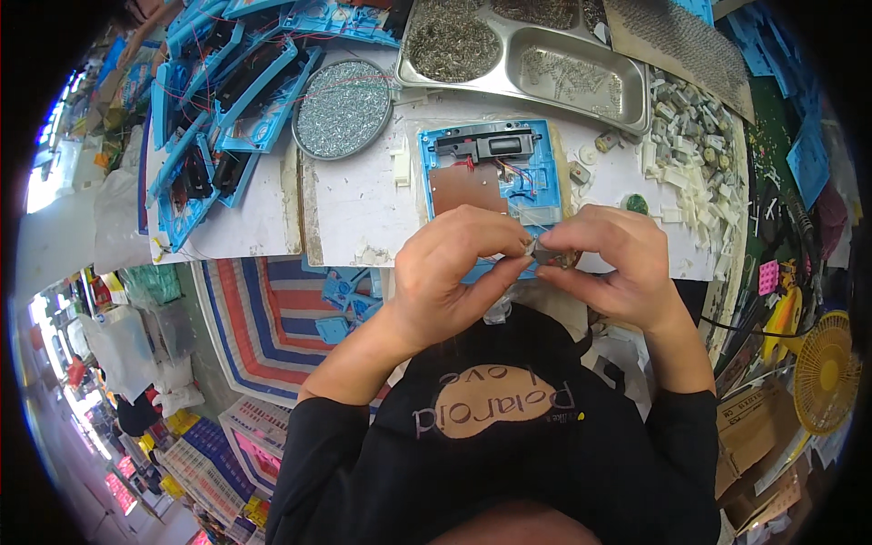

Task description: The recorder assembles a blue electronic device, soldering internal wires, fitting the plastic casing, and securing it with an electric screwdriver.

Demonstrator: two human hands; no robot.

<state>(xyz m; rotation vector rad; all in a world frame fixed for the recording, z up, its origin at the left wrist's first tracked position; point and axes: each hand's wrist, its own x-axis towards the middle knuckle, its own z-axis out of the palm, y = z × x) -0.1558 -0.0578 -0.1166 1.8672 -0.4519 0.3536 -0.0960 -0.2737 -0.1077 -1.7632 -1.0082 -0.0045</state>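
The white table (354, 213) stretches ahead of the fingers (586, 236) and out to either side of them. A striped sheet (263, 318) in red, white and blue lies to their left, nearer the body and off the table. Blue cases (272, 127) are piled well to the left and ahead of the fingers, thin red wires trailing over them. The steel tray (505, 54) is well ahead of them, small metal pieces loose in its compartments. A heap (690, 154) of grey and white parts spreads to the right of the fingers and ahead. Directly ahead of the fingertips, and running beneath them, lies a single case (545, 156), open side up, with a brown board (463, 186) on its left half. Above its near end, the left hand (440, 268) and right hand (622, 263) almost meet, each with thumb and forefinger pinched. The round dish (338, 158), full of shiny bits, sits ahead and left. A green disc (636, 203) is just beyond the right knuckles. Smallest, the grey part (549, 257) is gripped between both hands' fingertips, its pale left end in the left ones.
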